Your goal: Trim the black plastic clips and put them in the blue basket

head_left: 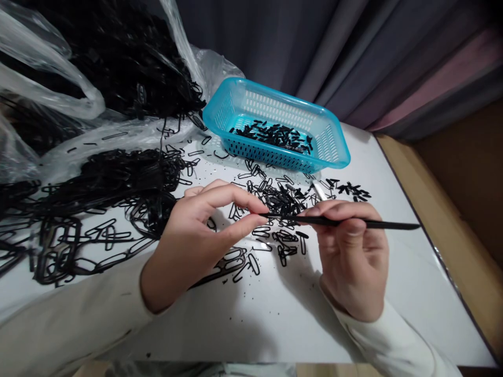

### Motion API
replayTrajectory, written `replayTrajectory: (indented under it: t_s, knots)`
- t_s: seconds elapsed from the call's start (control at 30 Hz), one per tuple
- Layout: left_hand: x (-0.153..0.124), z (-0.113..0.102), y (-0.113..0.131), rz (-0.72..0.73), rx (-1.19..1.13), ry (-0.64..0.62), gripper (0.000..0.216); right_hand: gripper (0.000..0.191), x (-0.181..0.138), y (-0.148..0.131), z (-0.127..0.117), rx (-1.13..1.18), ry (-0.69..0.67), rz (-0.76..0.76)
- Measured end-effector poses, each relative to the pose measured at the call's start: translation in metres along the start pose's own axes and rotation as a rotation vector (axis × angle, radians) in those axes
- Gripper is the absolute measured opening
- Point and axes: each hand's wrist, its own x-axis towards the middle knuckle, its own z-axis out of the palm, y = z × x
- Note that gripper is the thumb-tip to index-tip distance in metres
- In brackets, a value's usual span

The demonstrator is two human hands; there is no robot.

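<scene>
At the far left I recorded a plastic bag [92,102] of black strips, away from the grip and beyond it. Nearer, left of the grip, a tangle of black frames [118,173] lay on the white table [416,293].

The left hand [192,230] was closed to a narrow pinch, thumb against forefinger, on what appeared to be a small black piece [271,215]. Most of that piece was too fine to make out.

Beyond the pinch stood the blue basket [220,104], black pieces on its floor. Loose black pieces [283,196] lay on the table beneath and just past the fingertips.

I noted the governing relation: the small piece lay left of the right-hand grip, at the left fingertips, the left hand being nearer. Its long axis seemed to run crosswise, roughly in line with the slim black tool [389,225]. Whether tool and piece touched, I could not tell.

The right hand [356,256] held that tool between thumb and fingers. Beyond this grip lay a small black cluster [354,191].
</scene>
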Motion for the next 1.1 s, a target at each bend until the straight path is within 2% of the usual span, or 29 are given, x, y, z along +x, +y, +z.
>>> replayTrajectory:
  t_s: [0.13, 0.33, 0.5, 0.6, 0.67, 0.83, 0.9, 0.97, 1.1]
  knots:
    - [0.0000, 0.0006, 0.0001, -0.016, -0.015, -0.010, 0.008, 0.016, 0.0030, -0.0016, 0.0015, 0.138, 0.000, 0.159]
    - [0.0007, 0.0009, 0.0000, -0.001, -0.038, -0.020, 0.009, 0.016, 0.0045, -0.0013, 0.0045, 0.264, 0.067, 0.389]
    - [0.0006, 0.0005, -0.0008, 0.025, -0.046, -0.054, 0.009, 0.015, 0.0046, -0.0009, 0.0072, 0.364, 0.089, 0.533]
    - [0.0001, 0.0006, -0.0007, 0.017, -0.042, -0.038, 0.007, 0.015, 0.0062, -0.0022, 0.0053, 0.364, 0.098, 0.541]
    - [-0.0001, 0.0006, -0.0003, 0.014, -0.033, -0.022, 0.007, 0.015, 0.0071, -0.0035, 0.0028, 0.282, 0.093, 0.418]
    - [0.0000, -0.0001, 0.0008, -0.007, -0.015, 0.005, 0.006, 0.012, 0.0077, -0.0032, -0.0001, -0.046, 0.076, -0.161]
    - [-0.0002, -0.0003, 0.0007, -0.003, -0.007, 0.014, 0.005, 0.012, 0.0077, -0.0009, 0.0010, -0.119, 0.061, -0.315]
    - [-0.0005, -0.0002, 0.0004, 0.006, -0.008, 0.016, 0.004, 0.011, 0.0078, 0.0012, 0.0025, -0.154, 0.048, -0.385]
    - [-0.0008, 0.0005, 0.0000, 0.016, -0.018, 0.017, 0.006, 0.010, 0.0067, 0.0005, 0.0049, -0.195, 0.044, -0.411]
